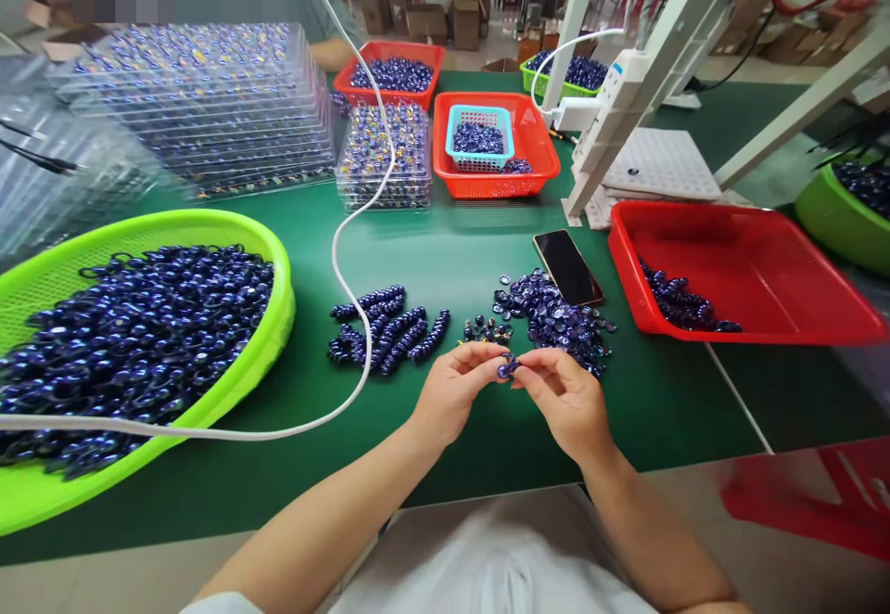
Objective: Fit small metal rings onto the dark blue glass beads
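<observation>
My left hand (455, 387) and my right hand (566, 396) meet over the green table, both pinching one small shiny dark-blue piece (508, 366) between thumbs and fingertips. Just beyond my fingers lie a few small dark and gold bits (487, 329). A loose heap of flat blue-purple pieces (556, 313) spreads behind my right hand. To the left of my hands, several ridged dark-blue strips (400, 331) rest on the table. The fingertips cover part of the held piece, so its exact shape cannot be made out.
A large green basket (282, 317) of dark-blue pieces fills the left. A white cable (336, 252) crosses the table. A phone (568, 267) lies by the heap, with a red tray (765, 271) to its right. Stacked clear trays (229, 122) and red baskets (539, 146) stand behind; a person sits opposite.
</observation>
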Demonstrator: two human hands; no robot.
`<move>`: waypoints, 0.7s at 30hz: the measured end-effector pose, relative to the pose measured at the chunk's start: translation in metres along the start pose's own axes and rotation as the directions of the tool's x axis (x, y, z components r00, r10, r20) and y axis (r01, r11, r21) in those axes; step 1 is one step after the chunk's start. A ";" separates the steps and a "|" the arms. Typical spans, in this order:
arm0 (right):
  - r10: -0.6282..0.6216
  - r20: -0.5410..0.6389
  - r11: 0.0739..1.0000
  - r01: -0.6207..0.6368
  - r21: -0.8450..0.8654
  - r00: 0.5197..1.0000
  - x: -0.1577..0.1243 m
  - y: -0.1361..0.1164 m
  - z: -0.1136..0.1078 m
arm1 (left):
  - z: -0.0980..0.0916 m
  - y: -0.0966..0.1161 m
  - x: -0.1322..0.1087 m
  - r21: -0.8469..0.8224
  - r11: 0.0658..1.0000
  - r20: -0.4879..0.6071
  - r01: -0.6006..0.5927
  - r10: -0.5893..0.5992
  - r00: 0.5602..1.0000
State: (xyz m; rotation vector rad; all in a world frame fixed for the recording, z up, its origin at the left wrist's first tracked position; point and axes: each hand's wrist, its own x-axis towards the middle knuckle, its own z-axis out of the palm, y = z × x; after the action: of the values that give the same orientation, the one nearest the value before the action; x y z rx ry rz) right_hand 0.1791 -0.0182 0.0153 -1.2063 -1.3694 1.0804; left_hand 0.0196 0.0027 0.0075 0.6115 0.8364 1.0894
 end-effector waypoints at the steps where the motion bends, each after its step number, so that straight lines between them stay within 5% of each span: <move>1: -0.007 -0.003 1.000 0.007 -0.001 1.000 0.000 0.001 0.000 | 0.000 -0.001 0.000 0.020 1.000 -0.010 -0.008 0.008 1.000; 10: 0.022 -0.008 1.000 -0.022 -0.001 1.000 -0.001 0.006 -0.002 | 0.007 0.000 -0.005 0.210 0.975 -0.126 -0.069 0.097 0.987; 21: 0.043 0.000 0.998 -0.043 0.041 0.999 -0.001 0.009 -0.007 | 0.003 0.000 -0.013 0.509 0.784 0.109 -0.356 0.351 0.930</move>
State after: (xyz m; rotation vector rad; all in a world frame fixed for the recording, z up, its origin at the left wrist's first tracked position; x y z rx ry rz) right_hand 0.1876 -0.0180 0.0077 -1.2106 -1.3192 1.1324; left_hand 0.0194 -0.0095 0.0124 1.2755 1.0467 1.1975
